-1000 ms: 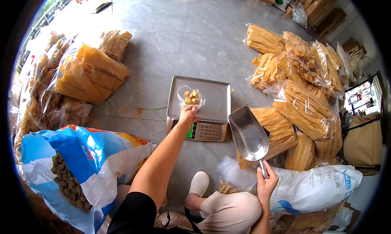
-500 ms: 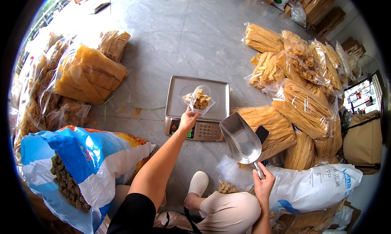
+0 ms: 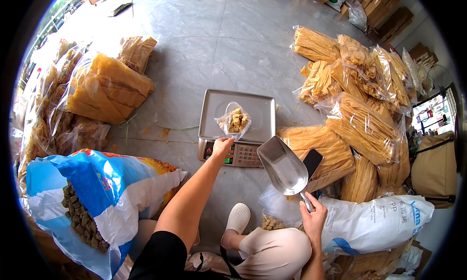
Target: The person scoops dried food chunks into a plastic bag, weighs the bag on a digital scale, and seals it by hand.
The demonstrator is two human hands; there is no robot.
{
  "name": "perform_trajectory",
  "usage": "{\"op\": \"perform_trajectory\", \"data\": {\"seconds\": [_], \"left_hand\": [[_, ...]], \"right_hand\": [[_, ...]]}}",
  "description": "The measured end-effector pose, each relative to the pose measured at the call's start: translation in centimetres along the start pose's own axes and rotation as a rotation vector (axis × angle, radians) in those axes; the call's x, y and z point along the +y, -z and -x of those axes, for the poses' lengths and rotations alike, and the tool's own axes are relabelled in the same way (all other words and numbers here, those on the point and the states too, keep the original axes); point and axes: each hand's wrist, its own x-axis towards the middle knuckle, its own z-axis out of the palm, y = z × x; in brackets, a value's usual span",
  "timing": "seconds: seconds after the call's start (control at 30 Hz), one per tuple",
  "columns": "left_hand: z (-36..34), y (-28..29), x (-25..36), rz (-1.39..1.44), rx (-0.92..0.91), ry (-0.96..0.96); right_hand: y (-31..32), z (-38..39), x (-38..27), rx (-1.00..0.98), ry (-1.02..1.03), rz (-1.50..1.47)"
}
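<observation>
Left hand point(image 3: 223, 146) sits at the front edge of the scale point(image 3: 237, 128) in the middle of the frame, fingertips pinched on the lower edge of a small clear bag point(image 3: 234, 121) of tan cubes that rests on the steel pan; so that hand is closed on the bag, lightly, not a full fist; right hand point(image 3: 314, 216) at lower right is wrapped around the handle of a metal scoop point(image 3: 283, 166), bowl tipped up and looking empty.

What could go wrong, as I see it: the bag is floppy thin plastic with an open-looking top, and it lies near the front of the pan; any pull from those fingers could tip it and spill cubes over the keypad; fingers resting on the bag would also throw the reading off; the scoop hangs just beside the scale's right corner, so a careless swing could knock it.

Materials: scale pan is brushed steel, flat with rounded corners; scoop is shiny, deep, trough-shaped; the cubes look dry, porous and light; the floor point(image 3: 194, 51) is smooth grey stone-like slab with a few crumbs on it; big woven sack point(image 3: 102, 192) at lower left, blue and white, is slumped open with more dark cubes inside; clear crinkly bags of long yellow dried sticks point(image 3: 362, 126) are piled at right, and more at upper left.
</observation>
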Motion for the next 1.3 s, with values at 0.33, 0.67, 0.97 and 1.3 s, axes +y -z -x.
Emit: {"op": "perform_trajectory", "data": {"seconds": [0.33,0.67,0.97,1.3], "left_hand": [[2.9,1.1,-3.6,0.131,0.234,0.096],[6.5,2.4,-10.0,0.044,0.514,0.130],[8.7,4.7,-10.8,0.048,0.375,0.076],[11.8,4.2,-11.2,0.061,0.276,0.091]], "right_hand": [[-0.5,0.3,0.7,0.024,0.011,0.051],[-2.1,0.1,3.2,-0.081,0.009,0.212],[-6.7,5.3,16.0,-0.284,-0.137,0.144],[-7.5,10.9,21.5,-0.387,-0.262,0.219]]}}
